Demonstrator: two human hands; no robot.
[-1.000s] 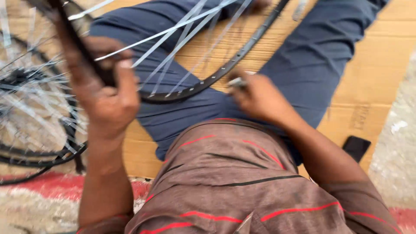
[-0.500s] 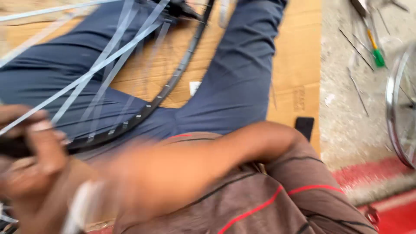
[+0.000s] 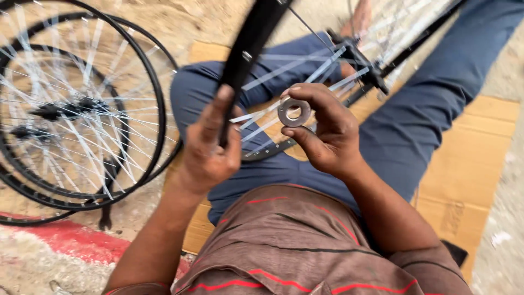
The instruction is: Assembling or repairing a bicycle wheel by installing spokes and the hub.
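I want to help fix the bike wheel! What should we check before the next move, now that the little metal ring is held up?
1. Metal ring pinched firmly in the right hand: ok, fingertips and thumb hold its edge.
2. Left hand steadying the black rim: ok, it grips the rim.
3. Hub axle free to reach: ok, nothing covers it.
4. Ring fits the axle: cannot tell.
5. Spare wheels out of the way: ok, stacked at the left.
6. Cardboard under the legs: ok.

stacked spoked wheels [image 3: 76,114] left on sand | cardboard sheet [image 3: 469,164] underneath | dark object [image 3: 456,252], possibly phone
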